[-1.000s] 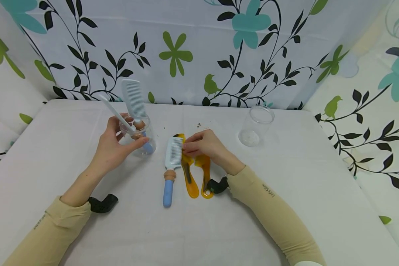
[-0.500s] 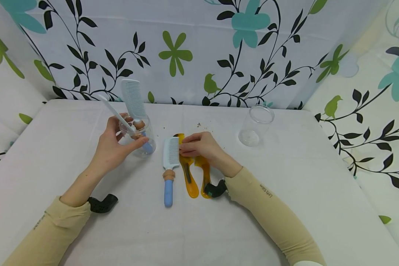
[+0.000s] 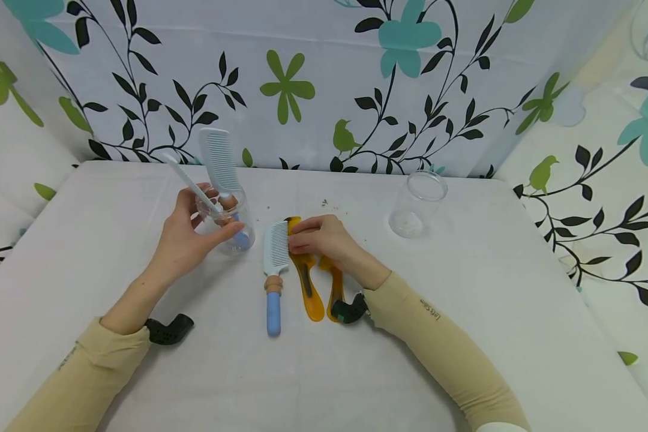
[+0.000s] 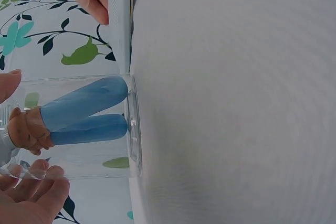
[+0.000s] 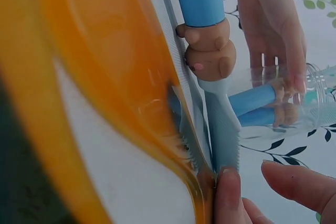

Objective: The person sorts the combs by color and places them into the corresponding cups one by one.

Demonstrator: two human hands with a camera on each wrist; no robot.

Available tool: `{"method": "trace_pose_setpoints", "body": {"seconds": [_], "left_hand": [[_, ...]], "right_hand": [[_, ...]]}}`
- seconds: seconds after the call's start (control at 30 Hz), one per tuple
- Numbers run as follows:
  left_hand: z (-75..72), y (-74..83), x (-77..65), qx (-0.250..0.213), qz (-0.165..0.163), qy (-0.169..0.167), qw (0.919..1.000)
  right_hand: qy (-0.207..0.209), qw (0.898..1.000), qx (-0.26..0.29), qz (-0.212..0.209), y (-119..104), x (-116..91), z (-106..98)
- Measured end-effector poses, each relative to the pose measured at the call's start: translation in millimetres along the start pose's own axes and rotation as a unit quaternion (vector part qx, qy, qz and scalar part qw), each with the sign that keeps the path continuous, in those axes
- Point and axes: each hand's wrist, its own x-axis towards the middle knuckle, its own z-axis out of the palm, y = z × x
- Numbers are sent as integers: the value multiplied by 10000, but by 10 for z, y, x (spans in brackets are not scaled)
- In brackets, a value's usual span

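Note:
My left hand grips a clear jar, fingers and thumb round its sides. Inside lean two light-blue combs with blue handles and brown animal-shaped collars. Just right of the jar, another light-blue comb of that kind lies flat on the table. My right hand touches this comb's toothed edge with its fingertips; in the right wrist view the thumb stands apart from it. Beneath that hand lie two amber combs, their upper parts partly covered.
A second clear jar stands upright at the back right. Small brown crumbs lie behind the combs. The white-covered table meets a patterned cloth backdrop at its back edge.
My right hand has shifted slightly left, and the loose light-blue comb has slid left with it, away from the amber combs. The left hand and its jar stay in place.

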Motion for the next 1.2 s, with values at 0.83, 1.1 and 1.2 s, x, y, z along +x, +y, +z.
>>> {"method": "trace_pose_setpoints", "body": {"seconds": [0.83,1.1,1.2], "left_hand": [[-2,4,3,20,-10,-22,10000],[2,3,1,-17,0,-15,10000],[4,0,-2,-29,2,-12,10000]], "right_hand": [[-207,9963,-750,361,-80,26,158],[-120,9972,-549,497,-69,42,163],[-112,9978,-420,500,-77,26,158]]}}
